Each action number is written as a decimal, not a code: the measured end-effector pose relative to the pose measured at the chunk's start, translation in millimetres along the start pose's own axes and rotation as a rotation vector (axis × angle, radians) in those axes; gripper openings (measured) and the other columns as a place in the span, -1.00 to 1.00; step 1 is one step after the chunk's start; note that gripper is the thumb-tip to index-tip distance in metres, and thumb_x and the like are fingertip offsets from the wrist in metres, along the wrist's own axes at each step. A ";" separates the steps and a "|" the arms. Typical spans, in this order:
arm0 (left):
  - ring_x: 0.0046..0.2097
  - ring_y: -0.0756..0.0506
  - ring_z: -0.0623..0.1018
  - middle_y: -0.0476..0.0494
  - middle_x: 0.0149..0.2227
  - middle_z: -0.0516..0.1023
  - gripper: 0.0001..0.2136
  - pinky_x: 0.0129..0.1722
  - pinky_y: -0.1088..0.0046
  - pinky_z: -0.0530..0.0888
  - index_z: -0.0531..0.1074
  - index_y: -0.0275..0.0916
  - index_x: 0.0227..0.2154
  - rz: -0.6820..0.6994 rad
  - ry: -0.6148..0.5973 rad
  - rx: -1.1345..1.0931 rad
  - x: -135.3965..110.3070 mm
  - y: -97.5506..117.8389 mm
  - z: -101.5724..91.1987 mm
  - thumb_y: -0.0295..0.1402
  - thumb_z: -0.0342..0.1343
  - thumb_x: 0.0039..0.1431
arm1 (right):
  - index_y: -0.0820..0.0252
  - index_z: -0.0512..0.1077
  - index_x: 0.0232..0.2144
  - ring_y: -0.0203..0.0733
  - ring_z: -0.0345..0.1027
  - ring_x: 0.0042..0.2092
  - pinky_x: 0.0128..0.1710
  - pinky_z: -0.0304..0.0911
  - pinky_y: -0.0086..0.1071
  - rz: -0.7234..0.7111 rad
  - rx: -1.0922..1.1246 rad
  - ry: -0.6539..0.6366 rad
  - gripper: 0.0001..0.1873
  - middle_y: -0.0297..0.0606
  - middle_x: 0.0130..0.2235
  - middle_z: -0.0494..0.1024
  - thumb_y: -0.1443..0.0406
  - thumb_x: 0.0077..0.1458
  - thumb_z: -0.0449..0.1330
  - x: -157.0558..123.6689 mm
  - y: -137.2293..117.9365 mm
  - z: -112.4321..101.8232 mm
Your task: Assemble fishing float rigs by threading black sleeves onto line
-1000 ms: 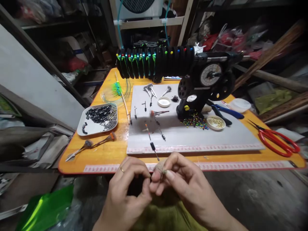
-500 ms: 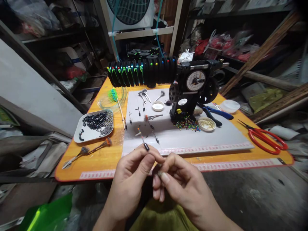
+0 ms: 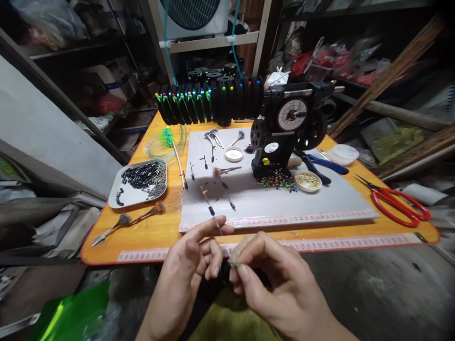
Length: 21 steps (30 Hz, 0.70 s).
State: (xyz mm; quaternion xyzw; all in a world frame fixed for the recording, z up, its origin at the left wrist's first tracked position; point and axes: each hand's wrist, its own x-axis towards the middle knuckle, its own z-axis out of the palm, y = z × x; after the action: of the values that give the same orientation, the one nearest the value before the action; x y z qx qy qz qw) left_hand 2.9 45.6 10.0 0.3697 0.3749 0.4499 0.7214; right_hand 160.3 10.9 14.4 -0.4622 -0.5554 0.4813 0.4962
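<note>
My left hand [image 3: 190, 265] is open, its index finger stretched out and its thumb raised. Past its index finger runs a thin line carrying a small black cylinder [image 3: 211, 210] and an orange-tipped piece [image 3: 202, 190]; whether the finger touches that line I cannot tell. Close to the left fingers, my right hand [image 3: 272, 274] is closed in a pinch of thumb and index finger. Something small and greyish shows at its fingertips, too blurred to name. Several similar black cylinders on thin stems, one at the board's near part [image 3: 232, 205], lie on the grey board [image 3: 270, 208] beyond my hands.
A white tray [image 3: 115, 192] of black and grey pieces stands left. A black geared device [image 3: 270, 142] stands on the board behind colourful beads [image 3: 277, 182] and a dish of gold pieces [image 3: 308, 189]. Blue-handled pliers [image 3: 329, 163] and red scissors [image 3: 394, 208] lie right.
My left thumb and fingers have spread apart and drawn away from the right hand. The black cylinder on the line has shifted slightly up and left. My right hand keeps its pinch.
</note>
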 end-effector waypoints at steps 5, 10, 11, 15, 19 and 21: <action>-0.38 -0.03 0.50 -0.12 -0.26 0.66 -0.74 -0.37 0.51 0.45 0.69 -0.06 -0.24 0.100 0.128 0.371 -19.1 -2.0 -1.9 -0.19 0.45 -0.05 | 0.14 0.36 -0.41 -0.33 0.37 -0.47 -0.48 0.31 -0.49 -0.121 -0.225 0.011 -0.90 -0.37 -0.48 0.49 0.40 0.15 0.14 0.1 5.0 -3.8; -0.43 -0.06 0.53 -0.04 -0.49 0.58 -0.90 -0.39 0.52 0.43 0.62 -0.10 -0.45 0.252 0.126 0.567 -29.4 -2.6 2.0 -0.35 0.26 0.18 | 0.15 0.38 -0.38 -0.36 0.32 -0.54 -0.54 0.25 -0.52 -0.356 -0.384 0.020 -0.90 -0.38 -0.52 0.47 0.41 0.18 0.16 4.6 4.8 -2.8; -0.46 -0.04 0.50 -0.02 -0.52 0.53 -0.87 -0.42 0.53 0.40 0.59 -0.12 -0.47 0.230 0.115 0.520 -30.9 -3.2 2.6 -0.33 0.25 0.19 | 0.15 0.37 -0.38 -0.36 0.33 -0.53 -0.53 0.25 -0.51 -0.399 -0.411 0.025 -0.89 -0.37 -0.51 0.48 0.42 0.18 0.16 5.4 4.7 -2.5; -0.49 0.00 0.41 0.00 -0.58 0.41 -0.79 -0.43 0.53 0.33 0.57 -0.15 -0.54 0.176 0.081 0.324 -36.1 -7.5 4.9 -0.21 0.30 0.15 | 0.13 0.35 -0.36 -0.35 0.36 -0.49 -0.48 0.27 -0.51 -0.390 -0.392 0.021 -0.89 -0.38 -0.48 0.45 0.42 0.21 0.15 6.4 6.4 -2.4; -0.49 -0.02 0.42 0.00 -0.57 0.45 -0.82 -0.41 0.50 0.33 0.58 -0.12 -0.53 0.243 0.115 0.350 -37.4 -13.2 2.1 -0.23 0.30 0.15 | 0.13 0.39 -0.32 -0.34 0.34 -0.43 -0.43 0.26 -0.48 -0.182 -0.169 -0.013 -0.92 -0.35 -0.41 0.46 0.35 0.27 0.15 4.5 9.5 -2.3; -0.46 -0.04 0.46 -0.02 -0.54 0.50 -0.84 -0.38 0.49 0.36 0.58 -0.12 -0.52 0.259 0.149 0.450 -36.0 -14.8 -2.7 -0.28 0.29 0.16 | 0.14 0.39 -0.28 -0.34 0.37 -0.40 -0.41 0.29 -0.47 0.028 0.111 -0.101 -0.88 -0.32 -0.37 0.50 0.24 0.32 0.14 3.9 10.5 -1.7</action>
State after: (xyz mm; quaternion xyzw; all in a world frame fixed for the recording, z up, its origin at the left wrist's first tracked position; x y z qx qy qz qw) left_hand -5.2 8.1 3.4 0.5313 0.4673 0.4698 0.5279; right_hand 162.1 16.1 4.4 -0.4168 -0.5455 0.5413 0.4855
